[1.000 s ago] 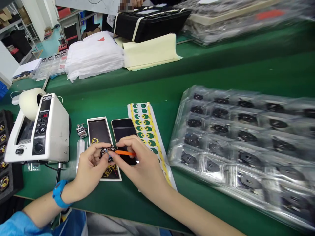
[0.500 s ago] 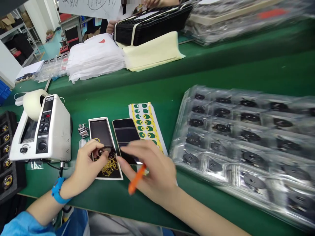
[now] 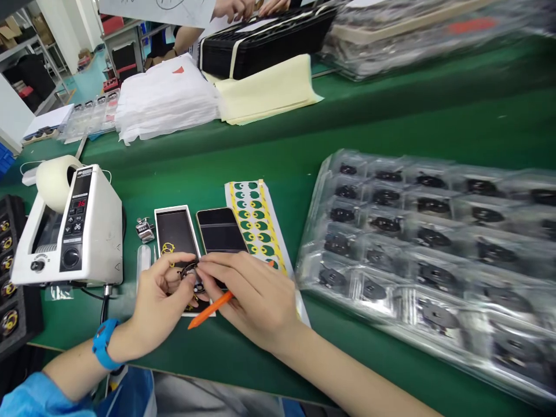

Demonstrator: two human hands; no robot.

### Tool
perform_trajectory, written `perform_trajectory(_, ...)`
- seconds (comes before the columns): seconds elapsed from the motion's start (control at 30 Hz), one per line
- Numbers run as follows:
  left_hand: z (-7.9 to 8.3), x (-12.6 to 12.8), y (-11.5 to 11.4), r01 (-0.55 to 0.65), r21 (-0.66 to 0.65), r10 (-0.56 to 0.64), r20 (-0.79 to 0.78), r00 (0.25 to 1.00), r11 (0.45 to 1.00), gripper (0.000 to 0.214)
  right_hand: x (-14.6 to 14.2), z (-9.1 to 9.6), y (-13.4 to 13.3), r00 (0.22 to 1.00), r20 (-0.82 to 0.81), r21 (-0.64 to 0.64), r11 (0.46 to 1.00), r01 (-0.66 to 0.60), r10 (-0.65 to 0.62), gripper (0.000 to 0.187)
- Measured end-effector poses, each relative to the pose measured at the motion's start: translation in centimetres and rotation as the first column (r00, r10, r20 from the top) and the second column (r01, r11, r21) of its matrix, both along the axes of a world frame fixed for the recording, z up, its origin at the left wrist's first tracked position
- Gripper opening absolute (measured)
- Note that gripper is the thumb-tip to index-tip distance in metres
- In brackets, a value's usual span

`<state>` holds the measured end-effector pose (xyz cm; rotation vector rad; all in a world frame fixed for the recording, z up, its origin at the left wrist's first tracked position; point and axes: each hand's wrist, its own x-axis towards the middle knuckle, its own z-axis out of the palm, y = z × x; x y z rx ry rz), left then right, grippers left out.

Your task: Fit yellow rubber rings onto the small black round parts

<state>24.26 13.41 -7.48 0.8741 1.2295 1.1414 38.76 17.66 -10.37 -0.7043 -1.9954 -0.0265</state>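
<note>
My left hand [image 3: 158, 295], with a blue band on its wrist, pinches a small dark round part [image 3: 190, 270] between thumb and fingers. My right hand [image 3: 256, 298] is closed around an orange pen-shaped stick [image 3: 211, 310], its pointed end towards the lower left. The right thumb and fingertips meet at the right edge of the round part; whether they grip it too I cannot tell. Below both hands lies a white-rimmed open box [image 3: 157, 223] with thin yellow ring-like pieces [image 3: 168, 248] in it, partly hidden. Beside the box is a phone [image 3: 219, 231], partly covered by my right hand.
A sheet of green-and-yellow stickers [image 3: 254, 217] lies right of the phone. Clear trays of black parts [image 3: 382, 226] fill the right side. At left stand a white tape dispenser [image 3: 93, 231] and a dark foam tray [image 3: 26, 313]. Another person's hands [image 3: 243, 8] rest by a black stack [image 3: 269, 43].
My right hand has come in to the round part, and the orange stick has swung to a flatter slant. The other person's hands have shifted over the black stack.
</note>
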Motion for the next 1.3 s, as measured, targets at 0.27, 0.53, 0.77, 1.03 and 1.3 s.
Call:
perform_trajectory(0.27, -0.6, 0.0, -0.4, -0.015, 0.085, 0.029, -0.172, 0.985, 0.996, 0.024, 0.2, -0.1, 0.2, 0.998, 0.044, 0.084, 0.995, -0.045, 0.042, 0.009)
perform_trajectory(0.53, -1.2, -0.2, -0.7, 0.048, 0.202, 0.040, -0.410, 0.911, 0.978, 0.027, 0.4, -0.1, 0.2, 0.995, 0.097, 0.154, 0.987, -0.039, 0.024, 0.011)
perform_trajectory(0.77, -1.1, 0.0, -0.6, 0.028, 0.213, 0.068, -0.430, 0.900, 0.977, 0.027, -0.2, -0.1, -0.2, 0.998, 0.053, 0.078, 0.997, 0.024, -0.028, 0.008)
perform_trajectory(1.03, -0.9, 0.1, -0.4, 0.017, 0.184, 0.045, -0.326, 0.944, 0.983, 0.023, -0.3, -0.3, -0.3, 0.997, 0.050, 0.067, 0.997, 0.048, -0.051, 0.009)
perform_trajectory(1.3, -0.6, -0.7, 0.6, -0.039, 0.083, 0.053, -0.177, 0.983, 0.996, 0.018, 0.3, 0.3, -0.1, 0.985, -0.142, -0.165, 0.979, -0.122, 0.098, 0.012)
